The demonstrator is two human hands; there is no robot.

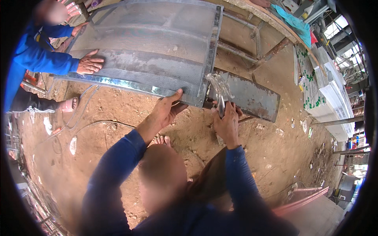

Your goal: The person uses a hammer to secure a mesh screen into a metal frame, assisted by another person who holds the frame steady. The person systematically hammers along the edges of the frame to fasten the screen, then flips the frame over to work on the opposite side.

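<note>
**Two Hands at the Corner of a Mesh Frame**

A large metal-framed wire-mesh panel [153, 51] lay flat above reddish bare dirt ground [118, 137], its near right corner resting against a dark steel plate [252, 98]. The left hand [167, 110] gripped the panel's near edge just left of that corner, thumb laid over the top of the frame and fingers curled beneath it. The right hand [227, 122] sat just right of the corner, clenched around the handle of a slim tool [220, 92] whose shiny upper end reached the corner of the frame; blur made the tool's kind impossible to tell. Both forearms wore dark blue sleeves.

At the panel's far left edge, a co-worker's hand [89, 63] lay flat, fingers spread, pressing on the mesh; the arm was in a bright blue sleeve. Beyond the panel ran rusty steel bars [267, 55]. Well to the right of the panel stood a stack of white sheets [334, 98], and a teal cloth [293, 21] hung past them.
</note>
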